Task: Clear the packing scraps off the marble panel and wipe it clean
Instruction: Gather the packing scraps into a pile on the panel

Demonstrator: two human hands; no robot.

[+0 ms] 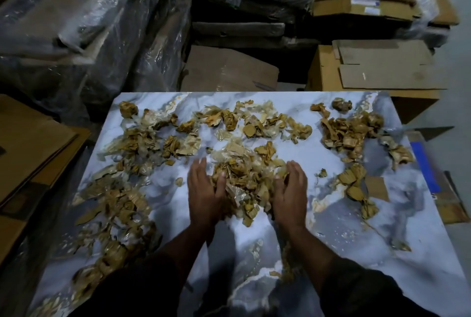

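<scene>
At the middle of the marble panel, a heap of packing scraps lies between the two hands, with more crumpled brown paper and clear film strewn toward the far edge and both side edges. The stuff looks light, soft and loose, likely to spill, so it is best scooped from both flanks. The left hand and right hand cup it, fingers fairly straight, pressing inward, gripping nothing.
</scene>
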